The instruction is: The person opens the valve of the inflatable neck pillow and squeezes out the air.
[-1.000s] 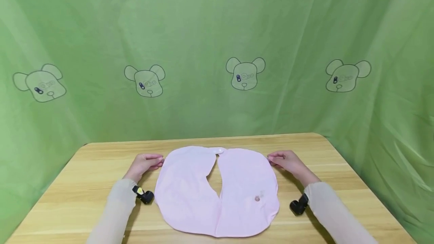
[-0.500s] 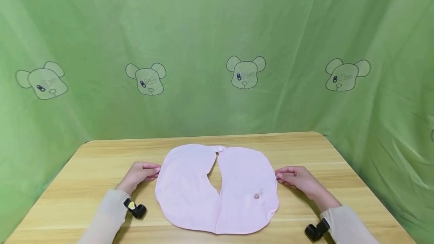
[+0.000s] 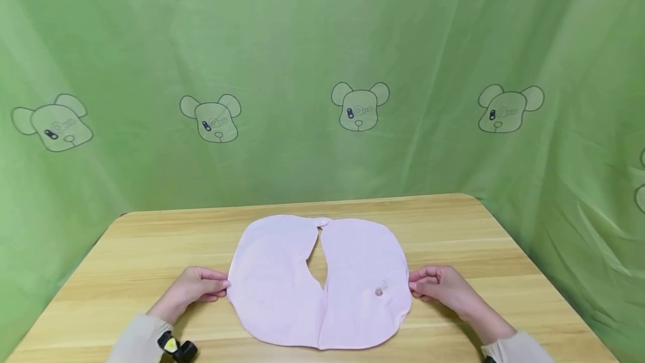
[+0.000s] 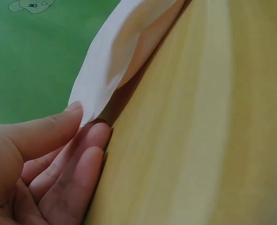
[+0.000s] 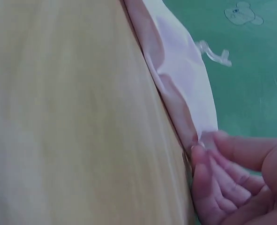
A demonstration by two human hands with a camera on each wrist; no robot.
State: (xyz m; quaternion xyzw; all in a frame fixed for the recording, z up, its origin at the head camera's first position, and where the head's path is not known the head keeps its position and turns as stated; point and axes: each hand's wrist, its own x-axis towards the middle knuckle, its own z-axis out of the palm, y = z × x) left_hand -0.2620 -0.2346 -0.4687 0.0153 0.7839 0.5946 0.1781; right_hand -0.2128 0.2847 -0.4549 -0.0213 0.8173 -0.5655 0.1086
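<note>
A flat, pale pink inflatable neck pillow [image 3: 363,273] lies on the wooden table, with a long opening down its middle. Its two ends meet at a white snap [image 3: 321,222] on the far side. A small clear valve [image 5: 215,55] sticks up from its right half. At the left edge, my left hand [image 3: 194,285] pinches the rim, thumb above and fingers beneath, as the left wrist view shows. Across from it, my right hand [image 3: 443,287] pinches the right rim between thumb and fingertips. The edge stands slightly raised off the wood in both wrist views.
The wooden table [image 3: 136,251] has a far edge with rounded corners. Behind and on both sides hangs a green curtain [image 3: 282,32] printed with bear heads. A black wrist camera [image 3: 177,347] sits on the left forearm.
Both hands have slid toward the person along the pillow's side edges, from the upper sides to about mid-height. The pillow has stayed nearly in place and flat.
</note>
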